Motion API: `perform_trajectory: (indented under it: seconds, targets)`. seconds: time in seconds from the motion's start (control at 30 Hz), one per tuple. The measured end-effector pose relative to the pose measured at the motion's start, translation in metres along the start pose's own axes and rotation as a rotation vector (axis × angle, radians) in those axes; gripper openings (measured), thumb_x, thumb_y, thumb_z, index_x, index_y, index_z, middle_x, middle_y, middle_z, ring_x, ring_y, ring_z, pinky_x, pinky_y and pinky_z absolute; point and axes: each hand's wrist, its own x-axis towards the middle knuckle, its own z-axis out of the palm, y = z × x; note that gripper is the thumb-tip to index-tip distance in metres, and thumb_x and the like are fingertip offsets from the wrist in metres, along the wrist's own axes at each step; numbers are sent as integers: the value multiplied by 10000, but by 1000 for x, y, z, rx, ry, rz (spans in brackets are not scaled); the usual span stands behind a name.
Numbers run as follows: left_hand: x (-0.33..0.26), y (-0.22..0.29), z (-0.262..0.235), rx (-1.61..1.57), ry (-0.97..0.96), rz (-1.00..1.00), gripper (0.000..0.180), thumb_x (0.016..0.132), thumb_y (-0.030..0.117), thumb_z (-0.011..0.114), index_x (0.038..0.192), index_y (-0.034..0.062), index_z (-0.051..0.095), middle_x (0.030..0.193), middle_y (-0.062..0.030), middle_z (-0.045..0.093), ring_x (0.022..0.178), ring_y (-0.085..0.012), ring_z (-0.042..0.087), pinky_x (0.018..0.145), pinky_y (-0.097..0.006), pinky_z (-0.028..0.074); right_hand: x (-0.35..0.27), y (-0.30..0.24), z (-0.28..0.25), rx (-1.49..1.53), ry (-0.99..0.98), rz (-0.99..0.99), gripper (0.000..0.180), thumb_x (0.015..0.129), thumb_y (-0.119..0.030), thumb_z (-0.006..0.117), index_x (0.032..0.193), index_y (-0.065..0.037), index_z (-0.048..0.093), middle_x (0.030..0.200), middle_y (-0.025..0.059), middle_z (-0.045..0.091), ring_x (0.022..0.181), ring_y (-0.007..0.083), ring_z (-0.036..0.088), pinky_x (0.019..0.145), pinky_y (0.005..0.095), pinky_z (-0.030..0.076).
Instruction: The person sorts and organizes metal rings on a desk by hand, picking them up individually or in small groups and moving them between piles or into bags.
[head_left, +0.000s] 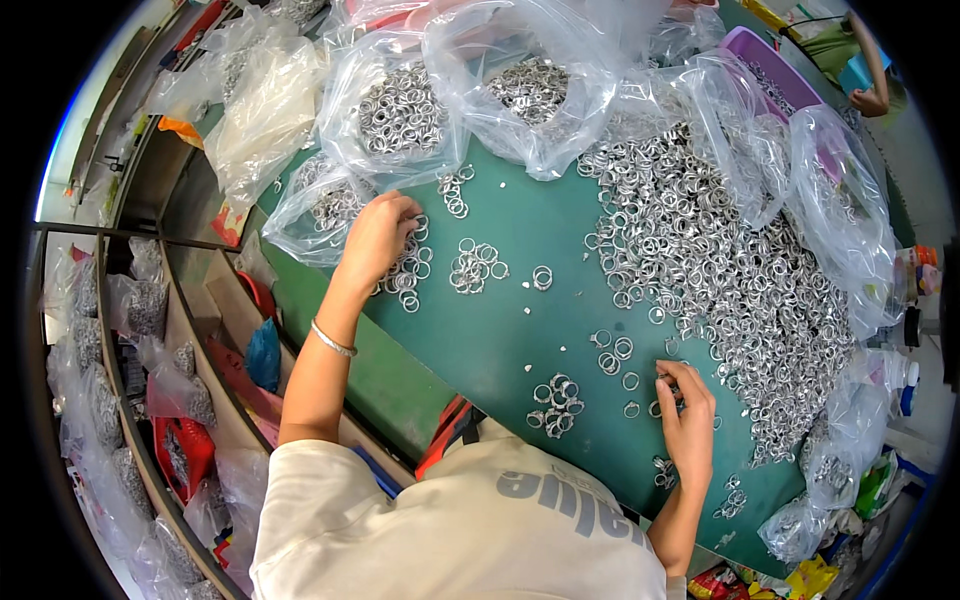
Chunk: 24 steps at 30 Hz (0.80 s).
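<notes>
Over a small heap of silver rings (405, 272) at the table's left edge, my left hand (377, 238) has its fingers curled together, and what they hold is hidden. A clear bag of rings (335, 205) lies just beside it. My right hand (688, 420) is low over the right part of the table, thumb and fingertips pinched around what looks like a ring (661, 376). Several loose rings (612, 352) lie to the left of that hand. Small clusters of rings (478, 266) (556, 405) sit between my two hands.
A large spread of rings (700, 250) covers the right side of the green table (470, 340). Open plastic bags of rings (403, 110) (528, 90) stand at the far edge, with a purple bin (770, 70) farther right. Shelves of bagged rings (145, 305) are at left. Another person's hand (870, 100) shows far right.
</notes>
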Motion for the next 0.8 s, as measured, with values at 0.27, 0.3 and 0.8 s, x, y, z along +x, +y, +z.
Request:
perform_trajectory:
  seconds: [0.27,0.3,0.8]
  targets:
    - [-2,6,-4,74,-71,19,236,711,12,691,940,-4,637,936,-147,596,905,-334,573,791,-393,462,0,2,4,-39,29,-88,207,840,16,578,1045,41,595,948,153,601,723,239,580,625,330,464]
    - [-4,7,-7,103,-84,45,234,715,11,686,944,-1,637,944,-148,592,917,-337,567,798,-394,460,-1,2,4,-33,32,-76,206,839,17,579,1044,39,596,945,153,601,722,239,581,625,331,464]
    - [-8,156,75,-281,-24,375,361,758,23,651,1107,32,558,968,-132,553,904,-319,533,788,-395,440,68,-1,61,-506,243,-328,160,771,-77,665,911,-25,606,921,78,559,873,257,518,742,373,388]
